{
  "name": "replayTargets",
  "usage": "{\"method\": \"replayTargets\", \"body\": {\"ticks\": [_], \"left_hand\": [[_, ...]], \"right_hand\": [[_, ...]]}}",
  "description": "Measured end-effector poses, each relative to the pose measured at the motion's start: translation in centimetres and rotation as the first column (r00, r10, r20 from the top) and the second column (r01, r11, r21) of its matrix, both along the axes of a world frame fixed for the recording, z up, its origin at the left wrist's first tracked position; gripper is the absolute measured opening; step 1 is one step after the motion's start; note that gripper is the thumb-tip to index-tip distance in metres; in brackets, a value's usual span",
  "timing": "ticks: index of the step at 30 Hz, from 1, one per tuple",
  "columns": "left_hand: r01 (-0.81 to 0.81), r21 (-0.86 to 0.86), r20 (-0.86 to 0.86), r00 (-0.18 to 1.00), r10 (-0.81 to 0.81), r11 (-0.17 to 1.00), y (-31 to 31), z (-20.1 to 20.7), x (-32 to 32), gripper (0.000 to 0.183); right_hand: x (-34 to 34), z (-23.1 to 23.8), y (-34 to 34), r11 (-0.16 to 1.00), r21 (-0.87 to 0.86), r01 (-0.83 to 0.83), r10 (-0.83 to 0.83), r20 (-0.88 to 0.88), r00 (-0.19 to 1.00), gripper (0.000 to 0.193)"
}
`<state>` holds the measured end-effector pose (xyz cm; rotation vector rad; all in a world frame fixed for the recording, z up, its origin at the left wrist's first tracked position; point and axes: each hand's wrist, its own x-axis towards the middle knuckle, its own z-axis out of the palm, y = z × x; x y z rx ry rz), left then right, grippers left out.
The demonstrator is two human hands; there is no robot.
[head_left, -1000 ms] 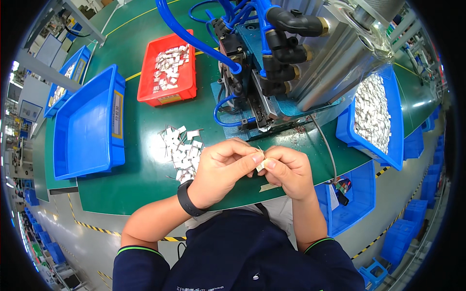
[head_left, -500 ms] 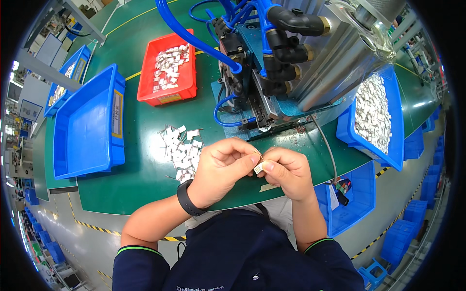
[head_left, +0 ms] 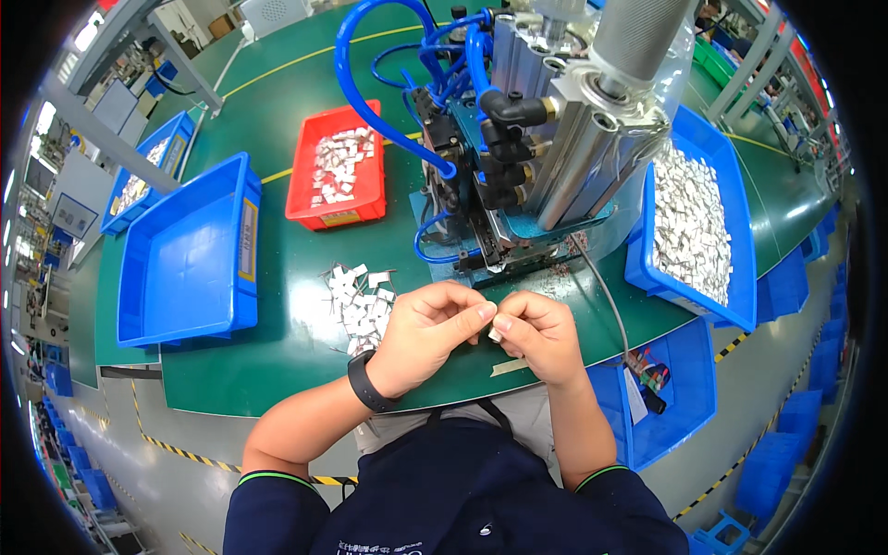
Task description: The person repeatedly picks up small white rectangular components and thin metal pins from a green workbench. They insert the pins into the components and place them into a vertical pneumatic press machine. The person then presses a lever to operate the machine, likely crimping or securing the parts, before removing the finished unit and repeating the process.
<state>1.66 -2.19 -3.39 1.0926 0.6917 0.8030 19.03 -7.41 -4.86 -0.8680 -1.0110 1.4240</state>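
Note:
My right hand [head_left: 544, 340] pinches a small white block-shaped part [head_left: 496, 336] between thumb and fingers, most of it covered. Close against it, the thumb and forefinger of my left hand [head_left: 430, 331] are pressed together; whatever they hold is hidden. Both hands are above the near edge of the green table [head_left: 296, 365]. Left of my left hand lies a loose pile of white parts with thin wires [head_left: 363, 305]. Just beyond my hands stands a machine [head_left: 499, 176] with metal cylinders, black fittings and blue air hoses.
A red bin [head_left: 294, 199] of white parts stands beyond the pile. To the left is an empty blue bin [head_left: 129, 296], with another blue bin [head_left: 111, 222] behind. A full blue bin [head_left: 740, 250] sits at right, above a lower blue bin [head_left: 694, 398]. A grey cable [head_left: 606, 287] crosses the table.
The view has shifted, so the machine and bins appear lower. My hands have drawn closer together, and the white part is turned and more covered; the wire seen between my fingers is now hidden.

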Motion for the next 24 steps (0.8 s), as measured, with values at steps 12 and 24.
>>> {"method": "replayTargets", "body": {"ticks": [12,24], "left_hand": [[0.359,0.841,-0.513,0.766,0.388,0.404,-0.4,4.2,-8.7,0.012],[0.472,0.860,-0.491,0.668,0.559,0.193,-2.5,1.6,-6.4,0.038]], "right_hand": [[1.2,-1.0,-0.7,0.991,0.036,0.127,-0.126,-0.034,0.991,0.009],[0.3,-1.1,-0.1,0.979,0.058,0.195,-0.198,0.055,0.979,0.013]]}}
